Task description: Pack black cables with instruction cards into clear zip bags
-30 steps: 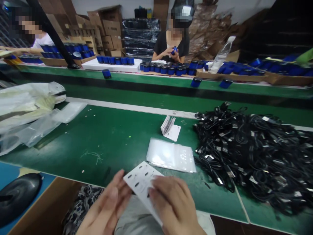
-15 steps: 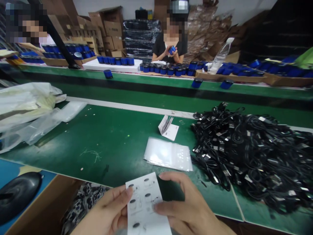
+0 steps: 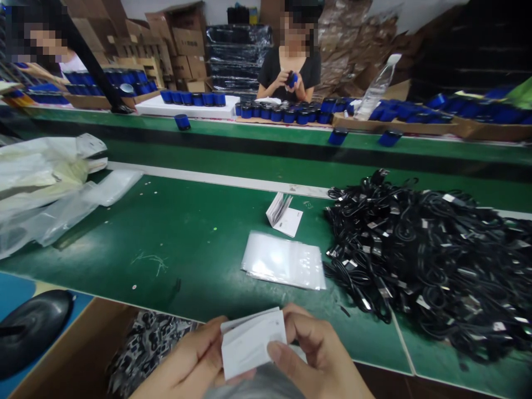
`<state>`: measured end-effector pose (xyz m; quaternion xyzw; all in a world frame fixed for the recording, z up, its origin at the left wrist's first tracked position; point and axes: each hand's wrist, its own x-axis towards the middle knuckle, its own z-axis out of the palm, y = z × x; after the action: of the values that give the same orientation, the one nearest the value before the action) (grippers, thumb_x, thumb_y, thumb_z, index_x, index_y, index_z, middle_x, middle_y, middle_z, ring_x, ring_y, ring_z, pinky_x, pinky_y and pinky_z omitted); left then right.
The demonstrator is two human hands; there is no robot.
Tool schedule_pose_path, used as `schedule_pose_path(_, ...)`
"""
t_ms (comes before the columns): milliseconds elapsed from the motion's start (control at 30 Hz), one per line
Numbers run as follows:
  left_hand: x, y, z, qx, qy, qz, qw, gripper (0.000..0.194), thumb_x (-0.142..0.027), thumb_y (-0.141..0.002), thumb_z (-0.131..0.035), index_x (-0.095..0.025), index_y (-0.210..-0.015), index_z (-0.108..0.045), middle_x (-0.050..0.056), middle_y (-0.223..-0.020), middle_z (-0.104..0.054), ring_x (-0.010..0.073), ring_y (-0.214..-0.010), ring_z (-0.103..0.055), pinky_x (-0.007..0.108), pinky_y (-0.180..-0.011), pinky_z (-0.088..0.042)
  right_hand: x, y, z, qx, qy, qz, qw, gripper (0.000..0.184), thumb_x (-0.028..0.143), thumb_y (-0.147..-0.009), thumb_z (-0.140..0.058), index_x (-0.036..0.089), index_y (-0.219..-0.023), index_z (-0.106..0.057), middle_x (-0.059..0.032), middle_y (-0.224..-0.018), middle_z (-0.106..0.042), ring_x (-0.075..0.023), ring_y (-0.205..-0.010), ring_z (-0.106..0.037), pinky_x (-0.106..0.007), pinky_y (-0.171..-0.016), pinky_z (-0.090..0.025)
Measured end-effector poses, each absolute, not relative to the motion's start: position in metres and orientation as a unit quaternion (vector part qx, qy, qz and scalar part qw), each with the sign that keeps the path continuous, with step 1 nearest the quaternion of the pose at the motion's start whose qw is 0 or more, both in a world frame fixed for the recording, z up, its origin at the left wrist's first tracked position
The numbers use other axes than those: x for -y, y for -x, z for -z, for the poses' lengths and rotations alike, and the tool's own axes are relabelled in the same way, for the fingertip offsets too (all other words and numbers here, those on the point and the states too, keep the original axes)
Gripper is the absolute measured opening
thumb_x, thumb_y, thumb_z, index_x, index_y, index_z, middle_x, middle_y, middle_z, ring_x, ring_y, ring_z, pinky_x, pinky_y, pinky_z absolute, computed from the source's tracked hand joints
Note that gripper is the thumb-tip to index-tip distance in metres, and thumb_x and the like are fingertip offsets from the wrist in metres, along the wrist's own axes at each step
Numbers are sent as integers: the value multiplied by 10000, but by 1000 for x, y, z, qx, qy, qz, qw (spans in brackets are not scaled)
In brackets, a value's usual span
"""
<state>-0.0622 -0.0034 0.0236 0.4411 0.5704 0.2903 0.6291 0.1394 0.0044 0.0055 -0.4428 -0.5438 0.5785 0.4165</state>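
A white printed leaflet (image 3: 249, 343), folded over on itself, is held between both hands near the front edge of the bench. My left hand (image 3: 199, 354) grips its left side, fingers partly hidden behind the paper. My right hand (image 3: 310, 349) pinches the right side, thumb on the front face. Just beyond lies a stack of clear plastic bags (image 3: 282, 260). Behind that stack a small folded booklet (image 3: 285, 216) stands partly opened on the green surface.
A large heap of black cables (image 3: 415, 266) covers the right side. Plastic sheeting (image 3: 50, 183) lies at left, above a box of small packed parts (image 3: 145, 349). Blue jars (image 3: 286, 113) line the far side, where a person (image 3: 291, 72) handles one. A bottle (image 3: 376, 91) stands there.
The leaflet was open with its drawings showing; now it is folded over into a smaller piece. My right hand's spread fingers have closed on its right side.
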Motion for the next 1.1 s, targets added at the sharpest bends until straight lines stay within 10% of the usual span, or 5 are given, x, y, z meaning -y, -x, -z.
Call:
schedule_pose_path(467, -13, 57, -11, -525, -583, -181, 593, 315, -386, -730, -656, -148, -526, -620, -44, -606, -391, 97, -542, -404, 202, -487, -284, -1, -139, 3, 569, 483, -523, 412, 258, 211, -774, -575, 198, -568, -421, 6, -680, -539, -132, -632, -530, -245, -612, -418)
schedule_pose_path(667, -10, 47, -8, -536, -556, -263, 579, 323, -442, -754, -636, -161, -594, -628, -24, -648, -454, 100, -554, -434, 190, -489, -361, 1, -149, 11, 528, 481, -558, 422, 274, 296, -742, -683, 208, -952, -529, 13, -742, -574, -140, -649, -524, -234, -592, -415)
schedule_pose_path(1100, 0, 23, -10, -539, -484, -341, 600, 223, -402, -736, -673, -194, -660, -646, -21, -670, -515, 123, -597, -550, 271, -686, -537, 4, -136, 16, 544, 449, -530, 470, 326, 374, -863, -523, 176, -604, -530, -7, -607, -490, -136, -566, -492, -243, -515, -412)
